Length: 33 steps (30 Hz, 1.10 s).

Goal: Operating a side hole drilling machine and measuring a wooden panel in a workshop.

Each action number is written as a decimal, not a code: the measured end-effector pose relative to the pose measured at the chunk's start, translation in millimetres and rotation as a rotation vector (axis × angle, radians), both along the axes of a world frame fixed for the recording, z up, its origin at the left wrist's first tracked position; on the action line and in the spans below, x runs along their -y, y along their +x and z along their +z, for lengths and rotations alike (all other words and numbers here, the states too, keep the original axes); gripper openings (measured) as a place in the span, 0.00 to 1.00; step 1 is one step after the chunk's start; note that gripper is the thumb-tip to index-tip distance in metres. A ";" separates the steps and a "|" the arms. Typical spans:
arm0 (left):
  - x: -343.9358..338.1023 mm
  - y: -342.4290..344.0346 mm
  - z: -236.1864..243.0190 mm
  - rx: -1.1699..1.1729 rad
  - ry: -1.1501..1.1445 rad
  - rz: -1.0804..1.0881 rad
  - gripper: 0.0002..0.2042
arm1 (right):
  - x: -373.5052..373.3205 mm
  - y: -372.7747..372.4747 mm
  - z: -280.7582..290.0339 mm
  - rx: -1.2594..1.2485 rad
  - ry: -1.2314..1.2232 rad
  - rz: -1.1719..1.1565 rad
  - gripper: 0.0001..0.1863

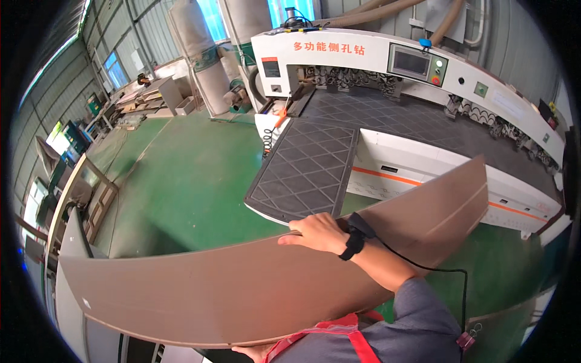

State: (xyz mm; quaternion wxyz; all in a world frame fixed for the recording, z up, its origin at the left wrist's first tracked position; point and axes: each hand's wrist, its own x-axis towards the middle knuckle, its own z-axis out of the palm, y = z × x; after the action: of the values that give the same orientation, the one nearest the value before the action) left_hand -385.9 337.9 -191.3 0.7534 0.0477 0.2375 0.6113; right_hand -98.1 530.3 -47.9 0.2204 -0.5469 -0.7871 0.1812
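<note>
A long brown board (230, 278) stretches across in front of me, tilted, its edges bent by the lens. My right hand (318, 233) is closed over the board's upper edge near the middle, with fingers on the far side and the thumb toward me. A black strap with a small device (357, 236) and a cable is on that wrist. At the lower edge of the picture, my left hand (254, 352) grips the board's bottom edge; only part of it shows and most of its fingers are hidden. Just beyond my right hand is the dark padded table (302, 172) of a machine.
The white drilling machine (375, 51) fills the far right, with a control screen (411, 62) on its front. An orange-handled air gun (280, 116) hangs at its left side. Dust-collector bags (196, 51) stand behind. A wooden frame (63, 202) is at left on the green floor (187, 175).
</note>
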 end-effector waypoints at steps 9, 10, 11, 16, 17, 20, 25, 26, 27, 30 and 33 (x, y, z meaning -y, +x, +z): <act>-75.8 21.4 -6.5 -0.056 -0.180 -0.055 0.53 | -105.5 -27.0 -29.8 -0.011 -0.060 0.111 0.38; -83.0 26.9 -8.6 -0.062 -0.192 -0.055 0.53 | -115.5 -22.8 -39.2 -0.007 -0.056 0.106 0.38; -92.6 34.8 -11.4 -0.072 -0.199 -0.054 0.53 | -125.7 -17.4 -51.7 -0.022 -0.031 0.110 0.38; -131.9 78.8 -15.4 -0.103 -0.244 -0.053 0.54 | -163.8 30.4 -74.4 -0.042 -0.093 0.121 0.37; -135.8 86.0 -15.4 -0.113 -0.255 -0.047 0.54 | -167.4 38.0 -77.8 -0.042 -0.081 0.110 0.36; -147.3 104.1 -15.9 -0.139 -0.278 -0.030 0.55 | -187.0 67.1 -84.3 -0.015 -0.111 0.092 0.36; -147.8 121.5 -18.4 -0.169 -0.310 0.002 0.56 | -206.9 117.6 -94.7 0.039 -0.196 0.043 0.35; -147.5 124.9 -19.3 -0.174 -0.304 0.004 0.56 | -210.4 130.1 -96.4 0.066 -0.208 0.031 0.35; -144.9 127.8 -20.3 -0.180 -0.303 0.002 0.56 | -212.9 139.8 -97.5 0.055 -0.212 0.016 0.34; -151.0 144.4 -28.6 -0.199 -0.278 -0.046 0.56 | -220.2 177.9 -104.6 0.041 -0.222 -0.050 0.33; -165.0 158.4 -42.0 -0.234 -0.317 -0.050 0.54 | -233.0 205.4 -122.2 0.069 -0.180 -0.094 0.33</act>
State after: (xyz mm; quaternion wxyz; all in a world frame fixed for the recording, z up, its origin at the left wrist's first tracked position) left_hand -227.5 502.9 -233.3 0.7336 0.0051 0.4157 0.5376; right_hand 107.4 763.3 -170.1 0.1515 -0.6068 -0.7481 0.2219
